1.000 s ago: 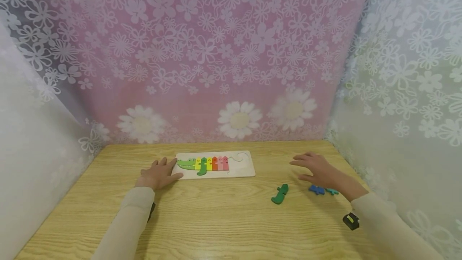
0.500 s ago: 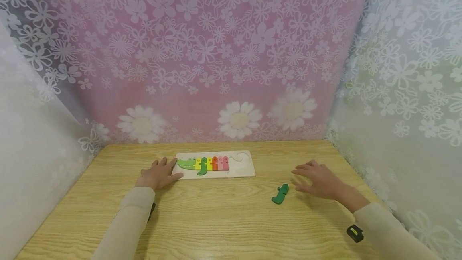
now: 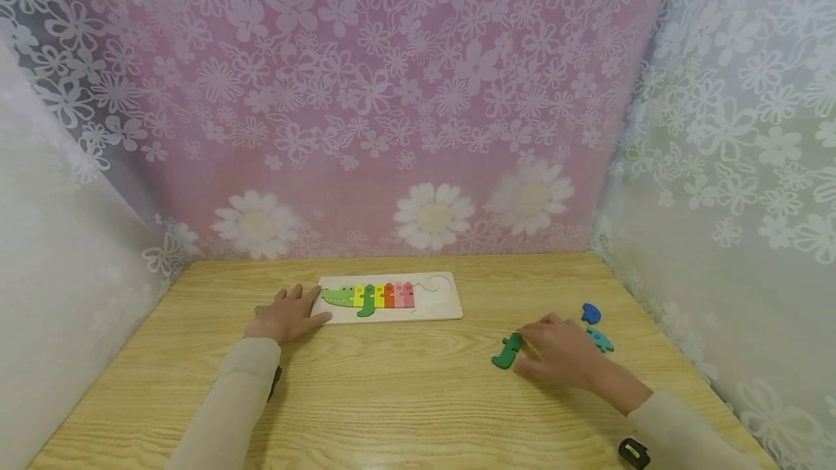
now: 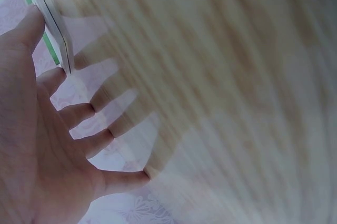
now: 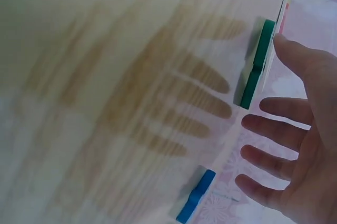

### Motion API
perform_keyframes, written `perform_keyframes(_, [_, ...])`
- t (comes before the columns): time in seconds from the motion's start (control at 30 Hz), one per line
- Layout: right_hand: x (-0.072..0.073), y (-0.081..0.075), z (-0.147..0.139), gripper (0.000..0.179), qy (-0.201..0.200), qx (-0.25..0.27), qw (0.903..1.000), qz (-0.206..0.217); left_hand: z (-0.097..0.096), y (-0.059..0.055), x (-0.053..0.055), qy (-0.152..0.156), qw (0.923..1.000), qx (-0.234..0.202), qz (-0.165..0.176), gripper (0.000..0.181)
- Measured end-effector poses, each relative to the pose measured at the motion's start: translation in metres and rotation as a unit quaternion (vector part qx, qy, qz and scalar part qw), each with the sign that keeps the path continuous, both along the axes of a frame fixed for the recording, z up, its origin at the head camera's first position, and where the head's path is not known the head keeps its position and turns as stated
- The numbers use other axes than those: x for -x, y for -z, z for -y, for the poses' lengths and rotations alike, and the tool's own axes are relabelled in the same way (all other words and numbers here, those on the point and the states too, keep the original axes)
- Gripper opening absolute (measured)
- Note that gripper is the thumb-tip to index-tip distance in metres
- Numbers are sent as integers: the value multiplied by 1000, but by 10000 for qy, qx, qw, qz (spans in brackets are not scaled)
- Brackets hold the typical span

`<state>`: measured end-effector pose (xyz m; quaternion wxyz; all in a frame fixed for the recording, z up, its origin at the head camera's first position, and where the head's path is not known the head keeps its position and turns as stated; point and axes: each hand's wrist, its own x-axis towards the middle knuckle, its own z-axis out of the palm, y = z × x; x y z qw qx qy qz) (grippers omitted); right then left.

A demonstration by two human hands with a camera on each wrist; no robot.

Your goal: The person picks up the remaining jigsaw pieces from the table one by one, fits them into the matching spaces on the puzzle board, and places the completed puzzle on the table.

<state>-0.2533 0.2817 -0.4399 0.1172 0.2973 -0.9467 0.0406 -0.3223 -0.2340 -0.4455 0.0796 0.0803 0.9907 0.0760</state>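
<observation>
A wooden crocodile puzzle board point(image 3: 437, 305) lies toward the back of the table, with a green head piece point(image 3: 337, 297) and several coloured body pieces set in it. My left hand point(image 3: 284, 316) rests at the board's left end, fingers spread, thumb and index finger at its edges. A dark green puzzle piece point(image 3: 506, 351) lies loose on the table, right of the board. My right hand point(image 3: 563, 354) is just right of that piece, thumb and fingers reaching around its near end. In the right wrist view those fingers point(image 5: 279, 131) are straight and apart, with nothing between them.
Behind my right hand lie a blue puzzle piece point(image 3: 591, 312) and a teal puzzle piece point(image 3: 599, 339). The wood-grain table point(image 3: 405, 405) is bounded by a pink flowered curtain point(image 3: 366, 165) at the back and pale flowered curtains at the sides.
My right hand has moved left and nearer to me, up to the dark green piece. The blue piece lies farther back and right than a second ago. My left hand stays put.
</observation>
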Motion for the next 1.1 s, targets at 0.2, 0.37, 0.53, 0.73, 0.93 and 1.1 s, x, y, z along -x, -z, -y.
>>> perform_keyframes(0.2, [-2, -1, 3, 54, -134, 61, 9997, 206, 1, 0, 0, 26, 10000, 9, -38, 85])
perform_keyframes(0.37, [-1, 0, 5, 63, -157, -6, 9989, 445, 1, -1, -1, 37, 10000, 30, -48, 85])
perform_keyframes(0.53, [0, 2, 7, 70, -53, -145, 9974, 707, 1, 0, 0, 60, 10000, 47, -50, 85])
perform_keyframes(0.73, [-2, 1, 14, 68, 317, -588, 9974, 253, 1, 1, 1, 70, 9999, 60, -68, 85])
perform_keyframes(0.93, [1, 0, 19, 60, 191, -414, 9988, 192, 1, 0, 1, 67, 9999, 73, -53, 83])
perform_keyframes(1.1, [6, 1, 21, 42, -153, -271, 9995, 108, 1, 0, 1, 52, 10000, 63, -32, 83])
